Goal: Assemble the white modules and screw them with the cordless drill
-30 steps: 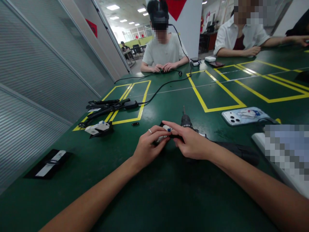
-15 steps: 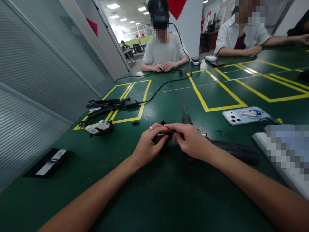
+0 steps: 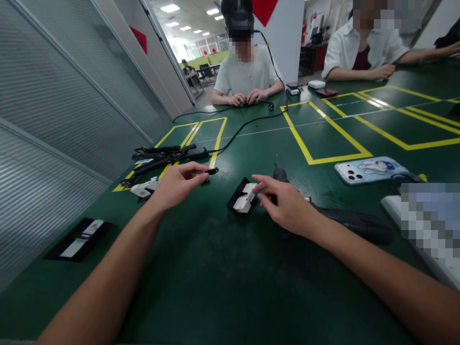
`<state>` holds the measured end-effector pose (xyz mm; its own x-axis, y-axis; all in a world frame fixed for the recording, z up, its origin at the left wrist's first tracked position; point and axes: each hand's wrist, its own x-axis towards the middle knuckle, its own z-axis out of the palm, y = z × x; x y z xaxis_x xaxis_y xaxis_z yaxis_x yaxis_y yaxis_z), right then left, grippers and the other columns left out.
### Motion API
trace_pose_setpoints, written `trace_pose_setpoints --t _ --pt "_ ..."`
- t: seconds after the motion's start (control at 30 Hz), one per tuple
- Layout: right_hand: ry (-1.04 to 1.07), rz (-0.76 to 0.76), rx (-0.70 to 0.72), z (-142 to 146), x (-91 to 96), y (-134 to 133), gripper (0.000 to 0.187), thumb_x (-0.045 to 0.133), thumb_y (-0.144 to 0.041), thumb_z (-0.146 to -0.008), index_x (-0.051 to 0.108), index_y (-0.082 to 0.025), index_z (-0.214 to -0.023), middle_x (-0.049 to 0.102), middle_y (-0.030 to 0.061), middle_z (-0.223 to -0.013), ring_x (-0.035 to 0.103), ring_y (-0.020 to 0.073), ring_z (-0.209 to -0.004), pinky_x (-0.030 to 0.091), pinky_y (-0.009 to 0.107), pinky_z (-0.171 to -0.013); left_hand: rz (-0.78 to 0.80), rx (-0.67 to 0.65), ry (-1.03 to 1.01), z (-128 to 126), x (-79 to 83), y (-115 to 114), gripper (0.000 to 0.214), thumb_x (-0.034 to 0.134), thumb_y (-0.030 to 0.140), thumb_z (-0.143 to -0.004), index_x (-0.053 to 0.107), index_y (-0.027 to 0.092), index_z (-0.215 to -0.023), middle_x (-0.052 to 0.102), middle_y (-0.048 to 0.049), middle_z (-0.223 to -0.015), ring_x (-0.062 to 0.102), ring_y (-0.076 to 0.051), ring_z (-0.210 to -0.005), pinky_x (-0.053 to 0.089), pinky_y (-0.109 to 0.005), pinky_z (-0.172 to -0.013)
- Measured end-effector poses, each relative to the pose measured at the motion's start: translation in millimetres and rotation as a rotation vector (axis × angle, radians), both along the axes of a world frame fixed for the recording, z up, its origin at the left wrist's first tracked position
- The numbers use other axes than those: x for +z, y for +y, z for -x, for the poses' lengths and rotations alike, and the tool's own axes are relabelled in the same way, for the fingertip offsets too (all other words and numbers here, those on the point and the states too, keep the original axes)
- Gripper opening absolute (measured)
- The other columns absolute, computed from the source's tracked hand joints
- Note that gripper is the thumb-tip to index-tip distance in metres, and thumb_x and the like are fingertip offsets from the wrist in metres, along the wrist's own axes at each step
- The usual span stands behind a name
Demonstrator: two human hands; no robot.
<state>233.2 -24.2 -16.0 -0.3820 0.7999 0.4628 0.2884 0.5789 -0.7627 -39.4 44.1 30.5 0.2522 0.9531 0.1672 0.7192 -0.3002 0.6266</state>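
- Black, slim plastic piece (image 3: 212,171): our left hand (image 3: 176,184) pinches it just above the green counter (image 3: 215,268).
- Right hand (image 3: 283,206), fingers loosely spread, touches the small white-and-black part (image 3: 244,197).
- Separation looks done; refitting seemingly remains.

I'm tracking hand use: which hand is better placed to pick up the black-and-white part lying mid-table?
Right, probably: the right hand has fingertips touching the black-and-white part, while the left hand pinches a small black piece away from it.

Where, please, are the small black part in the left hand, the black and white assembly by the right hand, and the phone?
small black part (image 3: 212,171), head view, on its free end past the fingertips.
black and white assembly (image 3: 244,199), head view, on its white middle piece.
phone (image 3: 370,168), head view, on the printed case back.
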Motion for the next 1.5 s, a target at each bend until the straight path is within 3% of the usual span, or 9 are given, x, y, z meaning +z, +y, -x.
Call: trace_pose_setpoints --t 0.2,0.43,0.6,0.73,0.83,0.97,1.13,1.27,1.5 --pt "-0.01 -0.043 0.002 0 0.5 1 0.049 0.057 0.02 -0.088 0.049 -0.008 -0.126 0.051 0.0006 -0.099 0.051 0.0138 -0.086 0.041 0.018 -0.067 0.212 0.017 0.233 44 -12.7 28 0.031 0.062 0.041 -0.07 0.068 0.021 -0.092 0.07 -0.0046 -0.088 0.063 -0.02 -0.081 0.046 -0.03 -0.073" --pt "-0.013 -0.067 0.022 1 0.5 0 0.044 0.058 0.02 -0.087 0.052 -0.006 -0.123 0.05 0.0028 -0.105 0.05 0.0152 -0.092 0.04 0.02 -0.078 0.282 0.079 0.385 51 -28.2 37 0.026 0.063 0.039 -0.065 0.071 0.023 -0.084 0.071 -0.0037 -0.08 0.064 -0.021 -0.074 0.046 -0.031 -0.07" --pt "-0.01 -0.06 0.006 1 -0.6 0 0.052 0.057 0.019 -0.087 0.045 -0.008 -0.13 0.051 0.0015 -0.098 0.05 0.0161 -0.086 0.039 0.024 -0.083 0.197 0.133 0.433 50 -27.6 35 0.023 0.062 0.035 -0.065 0.071 0.023 -0.083 0.069 -0.0044 -0.076 0.062 -0.022 -0.068 0.045 -0.032 -0.064" --pt "-0.043 -0.113 -0.038 0 -0.6 0 0.056 0.063 0.016 -0.084 0.045 -0.008 -0.13 0.047 0.0044 -0.106 0.047 0.0184 -0.096 0.037 0.027 -0.092 0.015 0.204 0.448 32 -17.5 21 0.029 0.055 0.042 -0.073 0.07 0.024 -0.09 0.067 -0.0074 -0.082 0.06 -0.025 -0.073 0.043 -0.035 -0.066" --pt "-0.145 -0.177 -0.097 1 -1.1 -1 0.062 0.077 0.004 -0.082 0.042 -0.01 -0.132 0.043 0.0064 -0.112 0.041 0.0214 -0.104 0.034 0.03 -0.097 -0.063 0.08 0.303 3 -14.7 4 0.034 0.05 0.047 -0.078 0.068 0.023 -0.095 0.067 -0.0063 -0.092 0.06 -0.023 -0.081 0.044 -0.033 -0.071" --pt "-0.322 -0.233 -0.164 3 -1.1 -2 0.083 0.092 -0.02 -0.076 0.037 -0.004 -0.136 0.038 0.011 -0.118 0.035 0.0256 -0.109 0.031 0.035 -0.1 0.152 -0.101 0.048 -36 -24.8 -17 0.042 0.048 0.046 -0.081 0.057 0.022 -0.115 0.063 -0.0073 -0.106 0.06 -0.021 -0.087 0.047 -0.033 -0.072" --pt "-0.474 -0.25 -0.206 6 -0.2 -1 0.109 0.096 -0.041 -0.069 0.027 0.004 -0.139 0.036 0.0164 -0.119 0.033 0.0287 -0.109 0.032 0.039 -0.098 0.409 -0.122 -0.124 -53 -36.2 -26 0.047 0.052 0.044 -0.08 0.051 0.021 -0.121 0.061 -0.0094 -0.113 0.062 -0.02 -0.083 0.049 -0.03 -0.064" --pt "-0.546 -0.265 -0.195 7 -0.6 0 0.105 0.095 -0.041 -0.069 0.031 0.005 -0.138 0.04 0.0171 -0.113 0.037 0.0294 -0.103 0.034 0.041 -0.094 0.513 -0.138 -0.17 -53 -35.1 -30 0.051 0.056 0.044 -0.078 0.049 0.02 -0.123 0.06 -0.0115 -0.113 0.062 -0.019 -0.079 0.05 -0.03 -0.062" --pt "-0.514 -0.276 -0.192 6 -0.2 2 0.092 0.089 -0.036 -0.072 0.035 0.002 -0.136 0.041 0.0151 -0.111 0.038 0.0284 -0.102 0.032 0.039 -0.095 0.546 -0.16 -0.2 -59 -32.0 -35 0.046 0.057 0.041 -0.077 0.054 0.019 -0.118 0.061 -0.0106 -0.111 0.061 -0.018 -0.078 0.049 -0.029 -0.06"
